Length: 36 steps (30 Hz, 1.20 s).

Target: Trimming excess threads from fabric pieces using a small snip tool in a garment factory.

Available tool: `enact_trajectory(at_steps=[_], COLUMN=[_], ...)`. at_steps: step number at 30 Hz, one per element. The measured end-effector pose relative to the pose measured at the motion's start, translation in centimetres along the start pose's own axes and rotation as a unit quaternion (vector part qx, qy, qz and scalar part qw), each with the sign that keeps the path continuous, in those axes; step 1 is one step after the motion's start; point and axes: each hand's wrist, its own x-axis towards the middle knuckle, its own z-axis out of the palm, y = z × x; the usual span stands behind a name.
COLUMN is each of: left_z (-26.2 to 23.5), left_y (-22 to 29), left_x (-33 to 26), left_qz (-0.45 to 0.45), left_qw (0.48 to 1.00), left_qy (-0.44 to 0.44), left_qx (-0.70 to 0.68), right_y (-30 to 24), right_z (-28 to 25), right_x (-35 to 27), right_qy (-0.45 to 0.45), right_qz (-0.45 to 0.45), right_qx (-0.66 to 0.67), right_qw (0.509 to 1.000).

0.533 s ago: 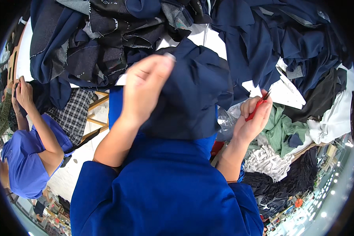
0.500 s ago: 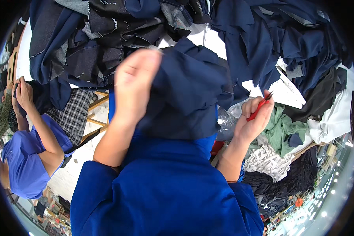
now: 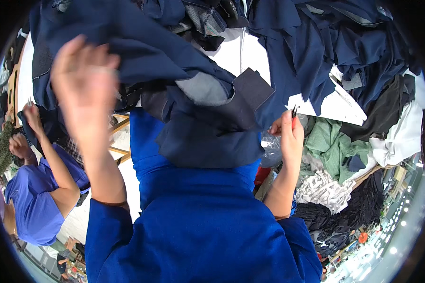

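Observation:
My left hand point(image 3: 85, 87) is raised at the upper left over dark navy cloth. It is smeared by motion, but its fingers are apart and nothing shows in them. Below and to the right of it, a navy garment point(image 3: 203, 141) is bunched over my lap and the table's edge, with a grey patch and a dark squared flap turned outward. My right hand point(image 3: 290, 139) is closed around red-handled thread snips point(image 3: 294, 118), their dark tips pointing up. It is held to the right of the garment, apart from it.
More navy garments point(image 3: 307, 52) lie heaped on the white table point(image 3: 250, 47). To the right sit green cloth point(image 3: 333, 146), pale fabric strips point(image 3: 326, 188) and black scraps point(image 3: 363, 203). A co-worker in a purple top point(image 3: 33, 198) handles dark cloth at the left.
My left hand has swung left and opened out. Navy cloth now spreads across the upper left, and the lap garment has shifted, showing its grey patch. My right hand has turned with the snips.

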Motion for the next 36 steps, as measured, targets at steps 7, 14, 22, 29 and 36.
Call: enact_trajectory(at_steps=[7,14,22,29,36], left_z=[3.9,-1.6,-8.8,-11.2,-9.1], left_y=[-3.4,-0.9,-0.6,0.7,-0.1], left_x=[-7.0,-3.3,2.6,4.1,4.1], left_qz=[0.182,-0.1,0.004,0.036,0.109], left_qw=[0.765,0.913,0.807,0.809,0.829], left_qy=[-0.541,-0.133,-0.184,-0.199,-0.291], left_qx=[0.3,-0.372,-0.561,-0.552,-0.464], right_y=[-0.3,-0.8,-2.6,-1.0,-7.0], right_z=[0.0,-1.0,5.6,6.9,-5.6], right_x=[-0.3,-1.1,0.0,-0.3,-1.4], right_qy=[0.023,-0.033,-0.261,-0.116,0.162], right_qz=[0.002,0.004,-0.032,-0.17,-0.218], right_qx=[-0.169,0.093,0.203,-0.139,0.419], right_qw=[0.985,0.995,0.943,0.969,0.866])
